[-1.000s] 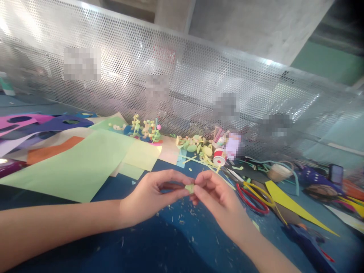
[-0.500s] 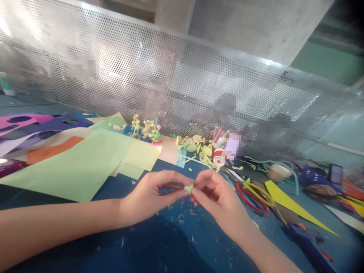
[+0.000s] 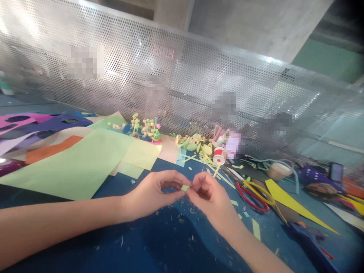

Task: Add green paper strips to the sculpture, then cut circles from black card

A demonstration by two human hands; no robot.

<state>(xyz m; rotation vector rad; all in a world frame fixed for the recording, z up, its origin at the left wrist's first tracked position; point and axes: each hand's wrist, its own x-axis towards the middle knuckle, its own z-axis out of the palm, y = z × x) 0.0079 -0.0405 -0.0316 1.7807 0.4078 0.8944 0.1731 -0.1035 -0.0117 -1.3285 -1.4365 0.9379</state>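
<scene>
My left hand (image 3: 152, 193) and my right hand (image 3: 212, 199) meet over the blue table top (image 3: 159, 246). Between their fingertips is a small light-green paper piece (image 3: 185, 187), pinched from both sides. Both hands have curled fingers closed on it. Tiny paper scraps (image 3: 182, 220) lie on the table just under the hands.
Large green sheet (image 3: 76, 167), yellow sheet (image 3: 142, 155) and purple and orange papers lie at the left. Red-handled scissors (image 3: 251, 197), a yellow paper triangle (image 3: 290, 203), small paper figures (image 3: 143, 129) and a red-white tape roll (image 3: 218, 156) sit near a perforated metal screen (image 3: 182, 79).
Both hands stay pinched on the green piece and have shifted slightly left and up; the right fingers have curled closer over it. More loose green strips show to the right of my right wrist.
</scene>
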